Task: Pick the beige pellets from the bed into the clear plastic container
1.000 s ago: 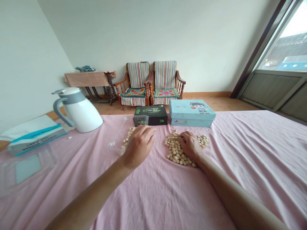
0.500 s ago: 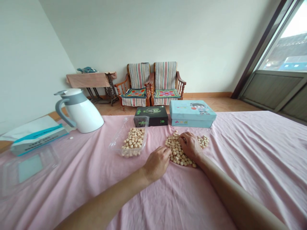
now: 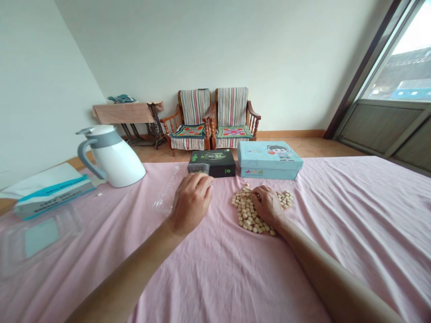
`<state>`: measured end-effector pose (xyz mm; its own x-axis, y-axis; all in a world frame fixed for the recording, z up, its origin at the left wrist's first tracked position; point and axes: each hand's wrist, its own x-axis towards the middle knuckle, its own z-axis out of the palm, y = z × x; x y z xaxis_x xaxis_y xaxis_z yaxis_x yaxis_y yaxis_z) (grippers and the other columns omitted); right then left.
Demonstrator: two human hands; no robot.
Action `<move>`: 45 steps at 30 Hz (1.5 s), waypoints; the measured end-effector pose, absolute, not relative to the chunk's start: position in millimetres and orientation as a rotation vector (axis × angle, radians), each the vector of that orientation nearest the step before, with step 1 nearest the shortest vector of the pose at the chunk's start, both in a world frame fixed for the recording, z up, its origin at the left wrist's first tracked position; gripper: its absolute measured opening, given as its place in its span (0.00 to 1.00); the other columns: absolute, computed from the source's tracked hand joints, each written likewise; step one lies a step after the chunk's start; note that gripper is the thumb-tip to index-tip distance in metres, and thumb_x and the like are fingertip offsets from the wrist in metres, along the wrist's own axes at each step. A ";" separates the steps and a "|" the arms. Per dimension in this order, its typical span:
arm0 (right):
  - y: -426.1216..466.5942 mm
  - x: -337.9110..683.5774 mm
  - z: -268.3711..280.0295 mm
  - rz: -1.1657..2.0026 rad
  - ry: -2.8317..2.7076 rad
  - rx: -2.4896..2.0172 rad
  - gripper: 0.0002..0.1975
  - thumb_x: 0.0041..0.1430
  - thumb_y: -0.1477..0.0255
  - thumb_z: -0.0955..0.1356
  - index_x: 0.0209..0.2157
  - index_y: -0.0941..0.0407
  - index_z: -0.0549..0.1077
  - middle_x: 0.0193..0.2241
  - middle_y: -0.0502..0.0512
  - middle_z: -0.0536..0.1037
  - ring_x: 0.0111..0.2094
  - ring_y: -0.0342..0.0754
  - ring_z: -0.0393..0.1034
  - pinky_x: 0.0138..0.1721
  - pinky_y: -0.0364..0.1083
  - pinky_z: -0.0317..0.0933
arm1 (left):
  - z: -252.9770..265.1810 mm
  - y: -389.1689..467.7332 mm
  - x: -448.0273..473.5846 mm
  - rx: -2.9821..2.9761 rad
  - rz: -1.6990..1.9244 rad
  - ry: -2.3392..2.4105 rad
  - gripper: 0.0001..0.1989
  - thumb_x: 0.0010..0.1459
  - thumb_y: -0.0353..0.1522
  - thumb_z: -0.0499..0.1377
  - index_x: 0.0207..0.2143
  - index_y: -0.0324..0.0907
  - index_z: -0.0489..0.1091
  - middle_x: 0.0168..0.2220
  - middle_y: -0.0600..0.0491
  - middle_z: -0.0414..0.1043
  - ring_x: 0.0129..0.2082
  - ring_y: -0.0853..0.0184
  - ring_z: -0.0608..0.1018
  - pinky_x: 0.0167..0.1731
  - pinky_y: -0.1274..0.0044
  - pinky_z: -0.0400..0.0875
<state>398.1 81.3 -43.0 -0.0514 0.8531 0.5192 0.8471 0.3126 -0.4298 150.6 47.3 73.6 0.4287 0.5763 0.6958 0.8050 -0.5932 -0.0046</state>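
My left hand [image 3: 191, 201] is over the clear plastic box [image 3: 167, 190], palm down with its fingers curled. Whatever is in those fingers is hidden, and the hand covers the small pieces inside the box. On the pink cloth to the right lies a loose pile of small, rounded, pale beige pieces [image 3: 249, 215]. My right hand [image 3: 267, 204] rests on this pile, its fingers bent down among the pieces. I cannot make out what it grips under the palm.
Behind the pile stand a black box [image 3: 218, 163] and a light blue box [image 3: 269, 163]. To the left are a white and grey jug [image 3: 116, 157], a tissue pack [image 3: 55, 193] and a clear plastic lid [image 3: 40, 235]. Pink cloth [image 3: 208, 287] covers the table.
My left hand has moved left and away from the pile, up over the plastic box, hiding its contents. My right hand has stayed on the pile.
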 end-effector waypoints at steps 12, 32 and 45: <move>80.1 397.8 -41.0 0.017 -1.867 -1.513 0.09 0.58 0.73 0.60 0.31 0.57 0.72 0.33 0.57 0.74 0.37 0.48 0.66 0.41 0.46 0.57 | 5.9 64.0 203.9 -2.805 -0.226 -1.292 0.12 0.54 0.19 0.48 0.35 0.38 0.67 0.37 0.47 0.70 0.40 0.62 0.72 0.41 0.72 0.69; 79.1 396.7 -38.8 0.023 -1.871 -1.530 0.09 0.58 0.73 0.61 0.31 0.57 0.72 0.33 0.56 0.74 0.37 0.48 0.66 0.42 0.45 0.57 | 79.6 55.4 169.8 -2.418 -0.695 -1.302 0.06 0.58 0.25 0.50 0.32 0.41 0.64 0.32 0.52 0.68 0.35 0.65 0.71 0.37 0.74 0.66; 79.8 396.8 -39.6 0.002 -1.864 -1.500 0.09 0.58 0.74 0.60 0.30 0.57 0.72 0.32 0.57 0.74 0.37 0.49 0.66 0.41 0.46 0.57 | 38.0 49.7 195.9 -2.864 -0.568 -1.242 0.08 0.57 0.24 0.51 0.34 0.41 0.67 0.35 0.51 0.70 0.39 0.66 0.72 0.41 0.75 0.68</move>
